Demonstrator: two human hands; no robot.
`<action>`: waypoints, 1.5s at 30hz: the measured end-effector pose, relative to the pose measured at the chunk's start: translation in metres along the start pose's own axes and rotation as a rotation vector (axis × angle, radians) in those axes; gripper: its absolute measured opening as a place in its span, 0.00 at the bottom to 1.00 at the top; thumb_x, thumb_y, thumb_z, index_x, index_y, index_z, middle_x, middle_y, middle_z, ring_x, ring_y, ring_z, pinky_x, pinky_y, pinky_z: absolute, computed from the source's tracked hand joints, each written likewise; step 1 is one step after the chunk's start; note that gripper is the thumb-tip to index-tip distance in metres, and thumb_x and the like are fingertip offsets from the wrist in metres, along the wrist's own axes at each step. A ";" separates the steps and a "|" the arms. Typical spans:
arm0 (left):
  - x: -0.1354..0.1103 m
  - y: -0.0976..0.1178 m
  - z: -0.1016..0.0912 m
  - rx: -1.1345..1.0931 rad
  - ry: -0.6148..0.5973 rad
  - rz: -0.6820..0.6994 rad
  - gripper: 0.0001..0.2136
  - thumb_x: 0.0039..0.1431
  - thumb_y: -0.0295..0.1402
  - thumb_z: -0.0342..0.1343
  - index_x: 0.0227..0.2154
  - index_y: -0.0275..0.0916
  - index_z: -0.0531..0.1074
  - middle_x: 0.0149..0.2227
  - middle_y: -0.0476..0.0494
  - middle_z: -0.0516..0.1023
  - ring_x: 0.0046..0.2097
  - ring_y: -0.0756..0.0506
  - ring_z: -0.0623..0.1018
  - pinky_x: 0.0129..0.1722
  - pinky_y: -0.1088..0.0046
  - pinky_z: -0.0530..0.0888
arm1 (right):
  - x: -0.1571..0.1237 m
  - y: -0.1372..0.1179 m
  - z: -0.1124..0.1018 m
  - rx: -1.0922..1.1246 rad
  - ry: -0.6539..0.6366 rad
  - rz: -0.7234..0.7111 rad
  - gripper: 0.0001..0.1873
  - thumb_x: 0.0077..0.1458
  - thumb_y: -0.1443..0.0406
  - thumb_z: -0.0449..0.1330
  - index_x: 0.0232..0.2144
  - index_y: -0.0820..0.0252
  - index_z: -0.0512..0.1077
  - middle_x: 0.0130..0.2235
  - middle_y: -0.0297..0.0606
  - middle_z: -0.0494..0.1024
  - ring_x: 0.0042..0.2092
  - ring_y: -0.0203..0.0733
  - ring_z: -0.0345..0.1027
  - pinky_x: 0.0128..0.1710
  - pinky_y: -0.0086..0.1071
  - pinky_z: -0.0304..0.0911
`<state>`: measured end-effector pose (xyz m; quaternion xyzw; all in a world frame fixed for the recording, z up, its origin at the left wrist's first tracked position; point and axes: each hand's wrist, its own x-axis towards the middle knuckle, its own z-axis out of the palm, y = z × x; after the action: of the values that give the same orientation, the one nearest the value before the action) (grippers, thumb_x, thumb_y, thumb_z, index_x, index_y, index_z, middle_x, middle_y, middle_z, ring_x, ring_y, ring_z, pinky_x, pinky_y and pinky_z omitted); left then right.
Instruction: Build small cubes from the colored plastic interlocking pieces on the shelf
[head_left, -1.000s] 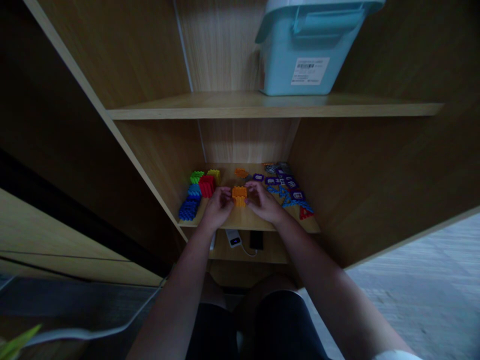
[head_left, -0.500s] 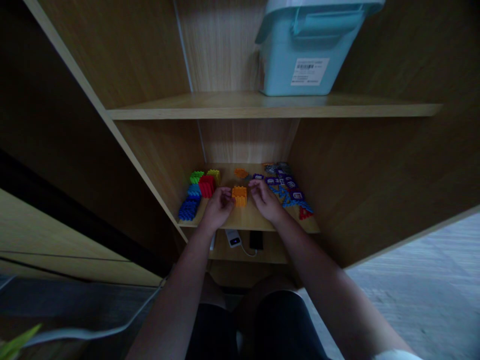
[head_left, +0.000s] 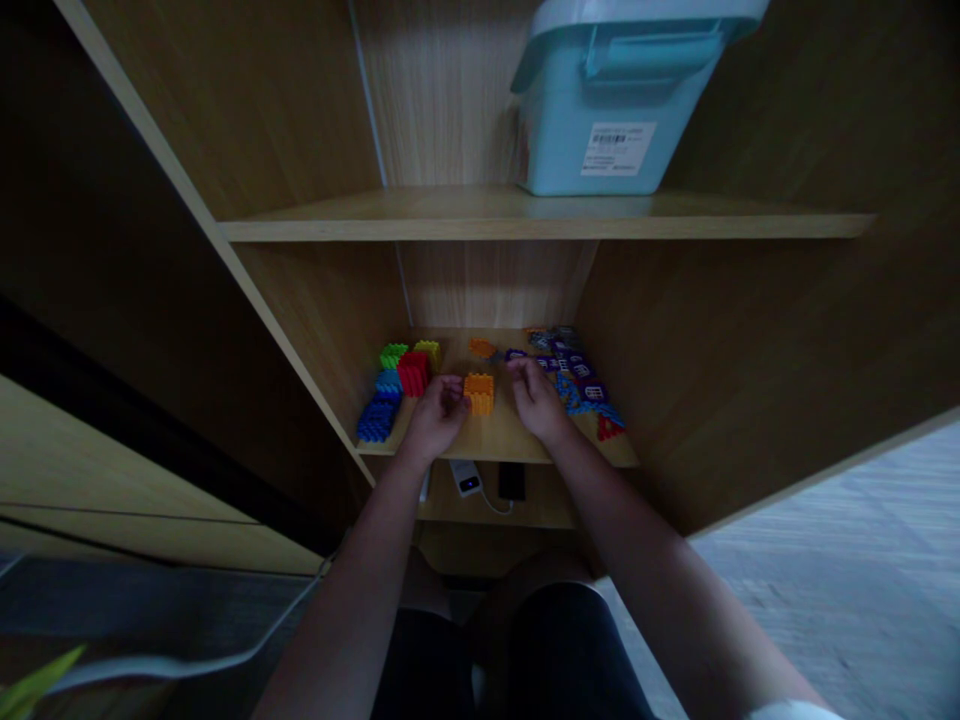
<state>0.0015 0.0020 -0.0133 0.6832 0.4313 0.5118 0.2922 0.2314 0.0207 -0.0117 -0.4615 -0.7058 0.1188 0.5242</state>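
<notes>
On the middle shelf, a stack of orange ridged plastic pieces (head_left: 478,394) stands between my hands. My left hand (head_left: 437,415) is at its left edge, thumb and curled fingers against that side. To the right, apart from the stack, my right hand (head_left: 536,400) has its fingers loosely bent and spread, with no held piece visible. Its fingertips are close to a purple piece (head_left: 516,354). Behind the stack lies a loose orange piece (head_left: 481,347).
At the left are stacks of red (head_left: 413,373), green (head_left: 394,355), yellow (head_left: 428,352) and blue pieces (head_left: 378,416). Purple, blue and red flat pieces (head_left: 592,391) spread along the right. A light-blue bin (head_left: 622,110) stands above; a power bank (head_left: 466,478) and cable lie below.
My right hand has drawn away from the orange stack, a little to the right. My left hand and the stack stay nearly in place.
</notes>
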 end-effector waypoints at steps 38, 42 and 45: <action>0.000 0.005 -0.003 0.066 -0.035 0.027 0.12 0.64 0.29 0.59 0.49 0.41 0.72 0.48 0.41 0.82 0.47 0.44 0.82 0.51 0.63 0.78 | -0.003 0.002 0.005 0.167 -0.227 -0.092 0.24 0.61 0.62 0.63 0.58 0.53 0.65 0.53 0.44 0.78 0.52 0.45 0.73 0.56 0.44 0.71; 0.000 0.003 -0.003 0.058 -0.026 0.027 0.12 0.63 0.28 0.59 0.49 0.41 0.72 0.48 0.41 0.81 0.47 0.44 0.82 0.51 0.63 0.78 | -0.003 0.002 0.004 0.163 -0.216 -0.102 0.23 0.60 0.65 0.61 0.58 0.54 0.65 0.54 0.44 0.77 0.52 0.45 0.74 0.56 0.44 0.71; 0.000 0.000 -0.003 0.044 -0.015 0.015 0.15 0.61 0.26 0.58 0.50 0.41 0.71 0.47 0.42 0.81 0.47 0.44 0.82 0.51 0.63 0.78 | -0.002 0.006 0.004 0.103 -0.174 -0.091 0.23 0.59 0.67 0.58 0.56 0.54 0.66 0.54 0.45 0.78 0.52 0.46 0.74 0.57 0.46 0.70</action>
<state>-0.0010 0.0019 -0.0123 0.6965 0.4348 0.4993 0.2765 0.2316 0.0235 -0.0188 -0.3895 -0.7617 0.1707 0.4889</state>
